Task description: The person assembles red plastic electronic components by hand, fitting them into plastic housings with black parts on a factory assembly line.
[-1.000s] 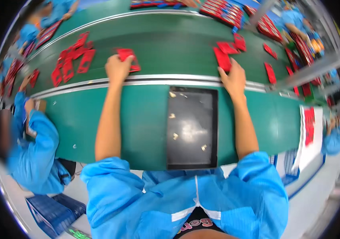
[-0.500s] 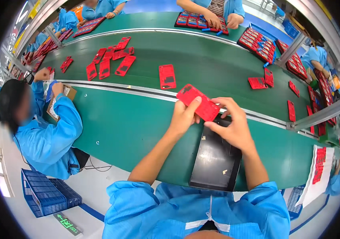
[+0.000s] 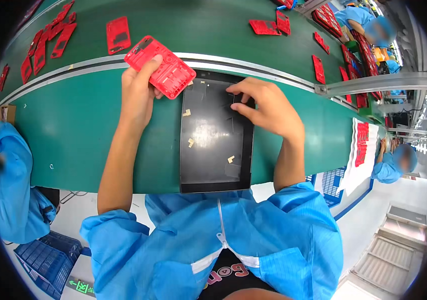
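Observation:
My left hand (image 3: 141,87) grips a red plastic housing (image 3: 166,75), a flat rounded panel with moulded ribs and a dark patch at one end. The thumb lies across its face, and it is tilted over the rail at the tray's far left corner. Over the far right part of a shallow black tray (image 3: 208,172) is my right hand (image 3: 268,105), thumb and forefinger apart, with nothing visible between them. Small pale L-shaped pieces (image 3: 231,159) lie scattered in the tray. One pale bit shows at the lower edge of the housing.
A metal rail (image 3: 273,80) divides my green bench (image 3: 83,125) from a green belt (image 3: 183,30) bearing several red housings (image 3: 118,35). More red parts lie on white cloth (image 3: 363,155) at right. A co-worker's blue sleeve (image 3: 11,165) is at left, above blue crates (image 3: 48,260).
My right hand has let go of the red housing and moved over the tray. My left hand still holds the housing. The view has swung to the right and downward.

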`<act>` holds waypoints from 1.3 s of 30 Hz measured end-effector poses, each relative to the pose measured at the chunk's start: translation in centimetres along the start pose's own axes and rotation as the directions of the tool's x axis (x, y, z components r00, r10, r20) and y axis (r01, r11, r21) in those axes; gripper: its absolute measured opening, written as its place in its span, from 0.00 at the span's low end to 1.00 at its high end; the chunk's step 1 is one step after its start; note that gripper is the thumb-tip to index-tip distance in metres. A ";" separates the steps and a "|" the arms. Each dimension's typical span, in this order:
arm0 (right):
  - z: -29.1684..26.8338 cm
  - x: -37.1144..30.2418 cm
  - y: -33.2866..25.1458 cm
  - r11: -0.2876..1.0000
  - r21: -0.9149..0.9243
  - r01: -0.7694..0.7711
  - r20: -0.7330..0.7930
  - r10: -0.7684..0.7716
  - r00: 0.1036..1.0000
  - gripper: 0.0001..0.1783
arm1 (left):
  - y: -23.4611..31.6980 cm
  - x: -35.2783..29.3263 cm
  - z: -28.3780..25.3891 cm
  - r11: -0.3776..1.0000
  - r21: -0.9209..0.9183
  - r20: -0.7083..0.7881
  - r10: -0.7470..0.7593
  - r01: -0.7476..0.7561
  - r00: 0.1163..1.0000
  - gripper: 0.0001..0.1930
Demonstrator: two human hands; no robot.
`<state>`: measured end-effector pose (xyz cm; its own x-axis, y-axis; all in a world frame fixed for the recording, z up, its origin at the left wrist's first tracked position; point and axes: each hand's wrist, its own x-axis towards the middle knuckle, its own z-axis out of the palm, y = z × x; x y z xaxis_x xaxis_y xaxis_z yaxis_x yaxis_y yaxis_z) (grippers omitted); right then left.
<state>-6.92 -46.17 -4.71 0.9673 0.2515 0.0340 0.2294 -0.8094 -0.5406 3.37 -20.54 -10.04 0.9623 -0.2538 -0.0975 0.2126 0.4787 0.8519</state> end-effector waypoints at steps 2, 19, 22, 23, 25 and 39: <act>0.8 -0.1 -0.8 1.000 -0.008 -0.016 0.002 0.016 1.000 0.18 | -0.3 -0.3 -0.2 1.000 0.023 -0.014 -0.003 0.003 1.000 0.09; 2.0 0.8 -1.3 0.946 0.322 0.014 -0.047 0.001 0.999 0.13 | 0.0 -1.7 0.2 0.936 0.272 0.117 0.197 -0.223 0.973 0.07; 1.6 0.8 -2.1 0.895 0.445 0.026 -0.168 0.055 0.984 0.11 | 0.3 -1.8 0.6 0.948 0.277 0.153 0.118 -0.158 0.981 0.09; 1.7 1.1 -3.0 0.750 0.660 0.040 -0.225 0.147 0.963 0.11 | 0.4 -1.8 0.7 0.962 0.254 0.167 0.061 -0.103 0.984 0.10; 1.9 1.6 -3.8 0.488 0.869 0.081 -0.232 0.256 0.938 0.13 | 0.8 -1.9 0.9 0.964 0.256 0.178 0.025 -0.071 0.984 0.13; 3.6 3.7 -3.9 0.810 0.298 0.505 -0.596 -0.255 0.761 0.12 | 0.0 -1.3 -0.4 0.993 -0.061 0.173 -0.085 0.097 0.981 0.28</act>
<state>-4.63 -40.16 -5.51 0.7423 0.0816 0.6651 0.6422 -0.3700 -0.6713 2.16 -19.89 -10.13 0.8968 -0.4353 -0.0787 0.3144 0.5021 0.8056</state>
